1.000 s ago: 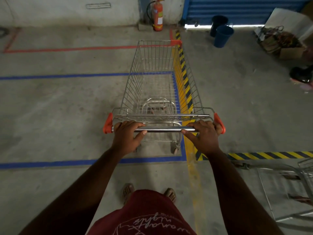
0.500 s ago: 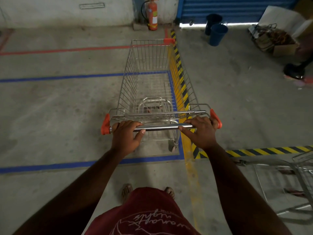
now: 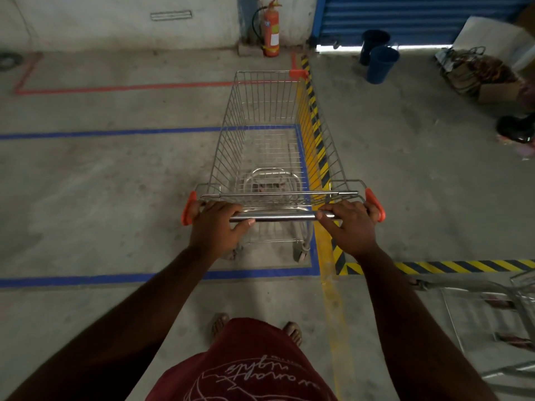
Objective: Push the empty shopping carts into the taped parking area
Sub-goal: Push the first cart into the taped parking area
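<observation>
Gripping smooth steel handle [image 3: 285, 217] of wire-mesh cart [image 3: 269, 134], both hands

Bare grey concrete floor [image 3: 86, 198], scuffed and dusty, under dim light. Along the far side runs a stained pale wall [image 3: 101, 27] with a small vent grille [image 3: 170, 15] set in it. A red fire extinguisher [image 3: 271, 33] stands upright at the wall's foot. To its right, a blue roller shutter [image 3: 419, 15] with a bright strip of daylight showing under it. 2 dark blue bins [image 3: 379, 59] stand close together just before the shutter. Far right, a cardboard box [image 3: 498, 92] amid heaped clutter.
</observation>
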`<state>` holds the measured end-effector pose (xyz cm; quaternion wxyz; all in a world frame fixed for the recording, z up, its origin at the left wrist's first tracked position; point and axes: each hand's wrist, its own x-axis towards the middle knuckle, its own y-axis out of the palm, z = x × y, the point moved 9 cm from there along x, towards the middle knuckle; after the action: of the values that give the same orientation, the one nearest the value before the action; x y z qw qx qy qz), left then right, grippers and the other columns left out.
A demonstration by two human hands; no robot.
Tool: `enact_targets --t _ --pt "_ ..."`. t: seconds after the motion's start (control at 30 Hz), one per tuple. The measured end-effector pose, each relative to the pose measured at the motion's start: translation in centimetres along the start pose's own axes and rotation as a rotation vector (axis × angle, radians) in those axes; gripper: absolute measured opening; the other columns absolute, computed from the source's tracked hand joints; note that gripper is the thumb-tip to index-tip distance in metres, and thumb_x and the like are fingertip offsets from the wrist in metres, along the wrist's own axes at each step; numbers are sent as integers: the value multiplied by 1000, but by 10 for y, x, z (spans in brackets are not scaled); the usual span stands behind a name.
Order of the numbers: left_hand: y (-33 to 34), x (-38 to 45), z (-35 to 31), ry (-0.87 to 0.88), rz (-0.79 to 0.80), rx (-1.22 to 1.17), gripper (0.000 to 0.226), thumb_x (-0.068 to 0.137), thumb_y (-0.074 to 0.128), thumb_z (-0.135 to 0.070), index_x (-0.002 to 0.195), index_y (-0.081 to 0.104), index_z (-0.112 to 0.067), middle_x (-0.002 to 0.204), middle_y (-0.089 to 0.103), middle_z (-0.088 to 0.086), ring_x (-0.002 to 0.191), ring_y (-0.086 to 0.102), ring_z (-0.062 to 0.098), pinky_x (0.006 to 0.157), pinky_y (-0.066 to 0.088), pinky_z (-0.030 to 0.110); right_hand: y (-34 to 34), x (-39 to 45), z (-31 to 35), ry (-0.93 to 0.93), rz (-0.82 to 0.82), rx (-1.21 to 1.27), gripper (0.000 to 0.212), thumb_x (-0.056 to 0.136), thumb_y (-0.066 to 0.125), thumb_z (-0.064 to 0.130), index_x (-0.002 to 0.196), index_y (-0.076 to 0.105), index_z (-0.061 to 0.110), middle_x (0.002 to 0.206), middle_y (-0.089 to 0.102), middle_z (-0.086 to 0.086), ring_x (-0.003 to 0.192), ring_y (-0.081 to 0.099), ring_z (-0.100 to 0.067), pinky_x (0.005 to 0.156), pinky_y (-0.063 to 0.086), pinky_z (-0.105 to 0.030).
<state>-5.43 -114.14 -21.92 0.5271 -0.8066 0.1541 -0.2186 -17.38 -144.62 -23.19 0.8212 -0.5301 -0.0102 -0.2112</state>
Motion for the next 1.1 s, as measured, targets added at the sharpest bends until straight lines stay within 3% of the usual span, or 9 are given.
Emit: enact_targets --t 0.07,0.17,0.27,0.47,0.67,0.77,0.93,1.1 --pt "-11 -10 7 -11 -132 148 49 82 68 -72 104 76 -29 97 75 -10 114 65 19 115 29 46 0 -1 0 9 -6 -7 45 96 46 71 105 76 39 98 72 13 101 63 -21 106 36 -56" --pt "-15 -22 20 16 -202 172 47 88 61 -71 110 72 -31 96 76 -6 138 46 28 110 26 41 -1 -4 2 14 -13 -3 42 95 50 69 103 77 38 98 73 12 102 64 -22 107 35 -58" --pt "-16 -24 25 40 -220 148 53 94 43 -75 110 69 -32 93 75 -6 134 43 23 109 27 40 -2 -7 6 33 -22 -1 42 94 52 67 101 78 35 97 74 11 103 65 -24 108 34 -58" --pt "-12 -33 28 -20 -187 102 47 89 54 -69 106 72 -30 91 73 -9 143 43 28 111 27 41 -3 -15 11 68 -8 -13 34 93 59 60 98 79 33 94 72 11 104 63 -23 109 31 -56" --pt "-17 -46 14 -21 -248 31 44 89 56 -69 102 71 -29 86 71 -10 127 44 20 113 26 45 -9 -18 6 83 32 24 47 91 51 66 99 80 30 96 72 11 105 62 -21 108 33 -56" --pt "-15 -53 11 -22 -239 37 38 86 64 -62 104 71 -29 88 70 -10 132 44 24 114 29 50 -11 -20 9 76 43 54 51 90 50 66 98 81 27 94 73 8 102 62 -23 104 37 -58" --pt "-14 -58 18 9 -226 59 40 90 61 -63 105 71 -27 87 68 -10 127 58 30 115 30 52 -7 -30 15 79 63 34 41 92 58 62 101 80 29 94 71 10 102 61 -21 106 36 -59" --pt "-15 -58 27 16 -244 47 39 88 61 -65 106 70 -31 91 69 -11 142 43 28 113 26 45 -6 -38 21 77 39 33 48 92 50 67 101 79 30 95 70 11 101 62 -21 106 36 -58"
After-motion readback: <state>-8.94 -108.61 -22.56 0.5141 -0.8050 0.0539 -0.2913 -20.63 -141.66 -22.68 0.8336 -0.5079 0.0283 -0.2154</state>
